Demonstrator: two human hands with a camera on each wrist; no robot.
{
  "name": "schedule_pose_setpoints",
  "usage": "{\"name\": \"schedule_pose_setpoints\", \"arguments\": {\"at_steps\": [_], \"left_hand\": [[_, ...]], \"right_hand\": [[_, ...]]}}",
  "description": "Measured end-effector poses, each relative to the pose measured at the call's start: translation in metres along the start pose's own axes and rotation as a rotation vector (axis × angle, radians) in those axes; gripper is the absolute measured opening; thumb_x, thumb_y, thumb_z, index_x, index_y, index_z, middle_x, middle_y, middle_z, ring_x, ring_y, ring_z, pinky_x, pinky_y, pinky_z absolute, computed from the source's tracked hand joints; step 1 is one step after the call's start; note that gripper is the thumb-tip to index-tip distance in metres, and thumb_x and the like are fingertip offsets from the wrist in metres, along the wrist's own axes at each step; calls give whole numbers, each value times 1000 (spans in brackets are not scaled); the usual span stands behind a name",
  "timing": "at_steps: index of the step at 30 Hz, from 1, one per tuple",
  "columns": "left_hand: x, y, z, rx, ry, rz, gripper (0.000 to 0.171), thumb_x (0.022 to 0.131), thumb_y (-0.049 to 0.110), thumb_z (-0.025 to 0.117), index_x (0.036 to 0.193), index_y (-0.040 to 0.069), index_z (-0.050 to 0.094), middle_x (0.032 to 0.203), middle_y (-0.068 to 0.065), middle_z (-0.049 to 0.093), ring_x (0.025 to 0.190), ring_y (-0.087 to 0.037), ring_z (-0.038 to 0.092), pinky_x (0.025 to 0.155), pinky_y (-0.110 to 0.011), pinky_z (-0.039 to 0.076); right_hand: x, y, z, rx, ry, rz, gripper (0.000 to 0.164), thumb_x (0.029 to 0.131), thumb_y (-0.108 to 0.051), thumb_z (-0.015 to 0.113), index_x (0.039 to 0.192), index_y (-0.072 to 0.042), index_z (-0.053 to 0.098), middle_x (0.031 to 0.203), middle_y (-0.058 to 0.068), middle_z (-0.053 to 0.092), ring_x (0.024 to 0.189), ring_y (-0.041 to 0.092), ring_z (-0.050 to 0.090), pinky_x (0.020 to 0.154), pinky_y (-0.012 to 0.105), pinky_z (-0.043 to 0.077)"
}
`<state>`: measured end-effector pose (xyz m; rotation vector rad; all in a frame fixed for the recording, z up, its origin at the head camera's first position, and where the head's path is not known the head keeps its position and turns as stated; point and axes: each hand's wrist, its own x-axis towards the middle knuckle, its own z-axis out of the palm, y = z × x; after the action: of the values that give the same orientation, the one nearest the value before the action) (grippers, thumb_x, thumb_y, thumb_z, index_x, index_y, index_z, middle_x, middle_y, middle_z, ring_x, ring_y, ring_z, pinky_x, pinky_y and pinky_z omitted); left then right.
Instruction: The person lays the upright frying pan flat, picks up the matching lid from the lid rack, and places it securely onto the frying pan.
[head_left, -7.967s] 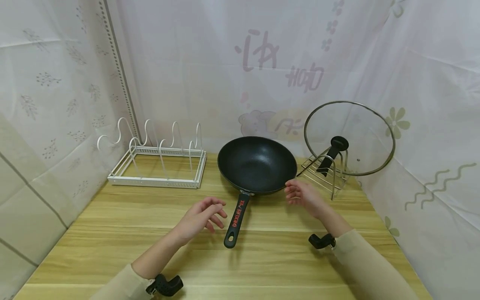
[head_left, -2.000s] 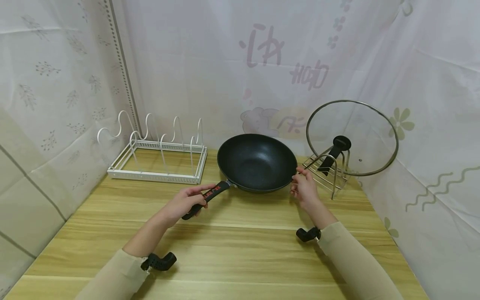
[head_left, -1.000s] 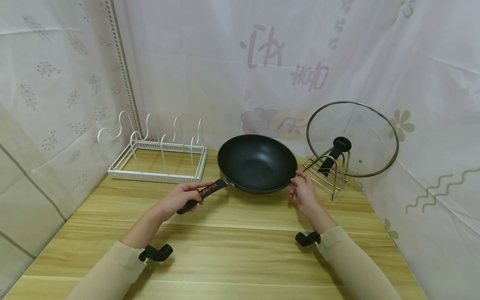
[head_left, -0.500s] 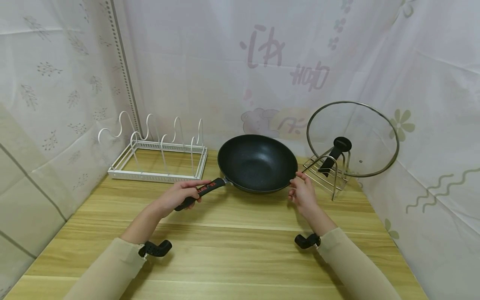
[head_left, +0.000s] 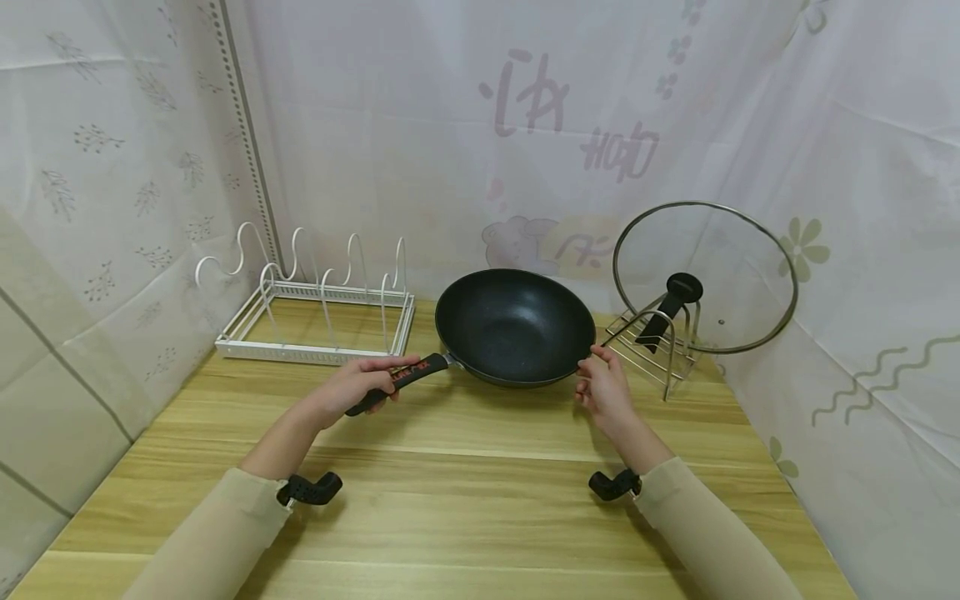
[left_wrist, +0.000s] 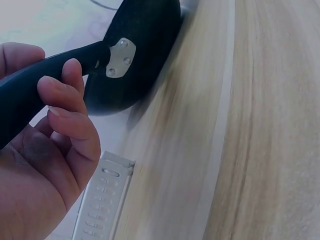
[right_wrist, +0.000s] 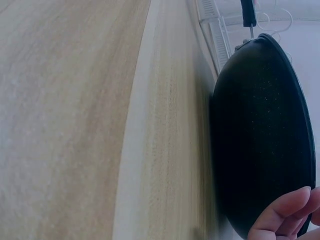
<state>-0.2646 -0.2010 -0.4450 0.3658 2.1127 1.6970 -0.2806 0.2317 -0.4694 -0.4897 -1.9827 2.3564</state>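
Note:
A black wok sits in the middle, its inside facing up and toward me. Its long black handle with red lettering points left and toward the front. My left hand grips this handle, thumb on one side and fingers curled round it, as the left wrist view shows along with the riveted handle bracket. At the wok's right side, my right hand pinches the rim between thumb and fingers. The right wrist view shows the wok's dark outer wall close over the wooden surface.
To the left stands a white rack with several wavy upright dividers. At right a glass lid with a black knob leans upright in a small wire rack, right beside my right hand. Printed curtains close off the back and sides.
My left hand has taken hold of the handle and swung it from pointing frontward to leftward, still inching left lately. My right hand has come onto the wok's rim. Lid and racks stay put.

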Motion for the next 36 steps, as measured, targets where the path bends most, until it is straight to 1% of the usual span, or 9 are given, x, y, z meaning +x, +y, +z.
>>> {"name": "schedule_pose_setpoints", "arguments": {"at_steps": [8, 14, 21, 24, 27, 31, 34, 36], "left_hand": [[5, 0, -8, 29, 2, -38, 60, 100, 12, 58, 159, 17, 61, 94, -13, 72, 66, -15, 51, 60, -26, 43], [8, 0, -13, 59, -13, -32, 59, 100, 14, 57, 159, 18, 61, 94, -12, 72, 66, -15, 51, 61, -27, 44], [10, -1, -19, 45, -47, -18, 61, 99, 11, 57, 160, 14, 59, 96, -13, 69, 65, -16, 52, 60, -27, 45], [11, -1, -21, 42, -47, -24, 61, 99, 12, 57, 160, 15, 59, 95, -15, 69, 67, -18, 52, 61, -28, 46], [12, -1, -23, 36, -43, -33, 62, 99, 12, 58, 160, 15, 59, 103, -18, 69, 68, -20, 52, 62, -30, 47], [13, -1, -25, 25, -48, -38, 63, 97, 11, 60, 160, 15, 60, 117, -24, 66, 68, -19, 51, 62, -30, 46], [13, 0, -26, 25, -55, -38, 63, 97, 12, 60, 160, 14, 58, 116, -23, 67, 69, -18, 52, 62, -29, 47], [13, 1, -28, 26, -63, -39, 64, 97, 11, 60, 161, 13, 57, 111, -21, 68, 69, -18, 53, 62, -29, 48]], "right_hand": [[-4, -2, 1, 14, -8, 11, 44, 108, -11, 54, 148, -21, 39, 88, -4, 53, 61, 9, 47, 62, 24, 47], [-8, -2, 2, 31, -15, 18, 38, 109, -11, 54, 141, -24, 39, 90, -3, 52, 62, 9, 46, 62, 24, 46], [-9, -1, 3, 33, -24, 20, 44, 109, -11, 54, 148, -22, 34, 90, -3, 53, 61, 9, 46, 61, 24, 45], [-8, 0, 3, 35, -25, 18, 43, 110, -11, 54, 146, -23, 34, 90, -2, 53, 60, 9, 46, 60, 24, 45], [-9, 1, 4, 38, -22, 18, 40, 110, -11, 54, 143, -24, 35, 90, -2, 53, 61, 9, 45, 60, 24, 45], [-10, 3, 5, 37, -18, 18, 39, 110, -12, 54, 141, -26, 36, 91, -2, 53, 61, 9, 45, 60, 25, 45], [-11, 3, 5, 37, -14, 17, 40, 110, -12, 55, 142, -26, 36, 91, -2, 53, 62, 9, 45, 61, 25, 45], [-12, 4, 5, 34, -14, 15, 41, 110, -12, 55, 144, -24, 35, 91, -2, 53, 62, 9, 45, 61, 25, 45]]}}
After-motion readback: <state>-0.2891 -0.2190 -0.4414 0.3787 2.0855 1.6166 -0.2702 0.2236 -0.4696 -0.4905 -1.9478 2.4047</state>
